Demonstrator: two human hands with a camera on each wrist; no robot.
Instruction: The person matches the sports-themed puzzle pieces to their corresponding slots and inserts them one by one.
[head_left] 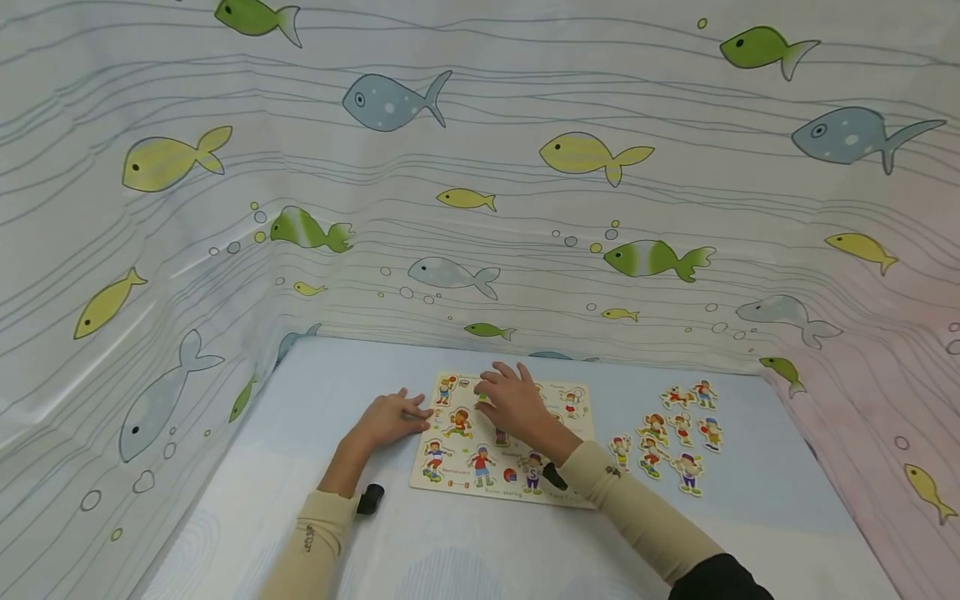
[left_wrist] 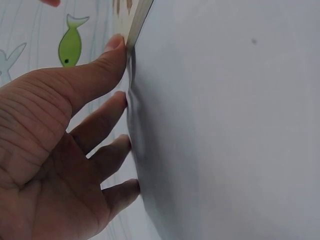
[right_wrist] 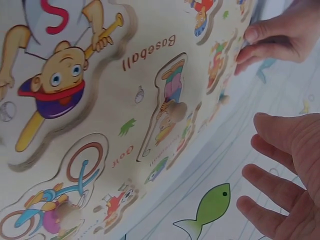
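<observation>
A pale wooden puzzle board (head_left: 459, 454) with sports figures and printed words lies on the table. My left hand (head_left: 392, 419) is at its left edge; in the left wrist view the thumb (left_wrist: 114, 44) touches the board's edge while the other fingertips rest on the table. Over the board's upper middle hovers my right hand (head_left: 517, 407), fingers spread and holding nothing. The right wrist view shows this hand (right_wrist: 285, 175) apart from the board, near a baseball figure (right_wrist: 60, 80) and a bicycle figure (right_wrist: 75, 185) in cut-out recesses. Part of the board is hidden under the right hand.
Several loose figure pieces, among them a purple-trousered one (head_left: 689, 473), lie scattered on the table (head_left: 757, 500) right of the board. A fish-patterned curtain (head_left: 525, 233) surrounds the table at the back and sides. Black wrist devices (head_left: 371, 499) sit at both cuffs.
</observation>
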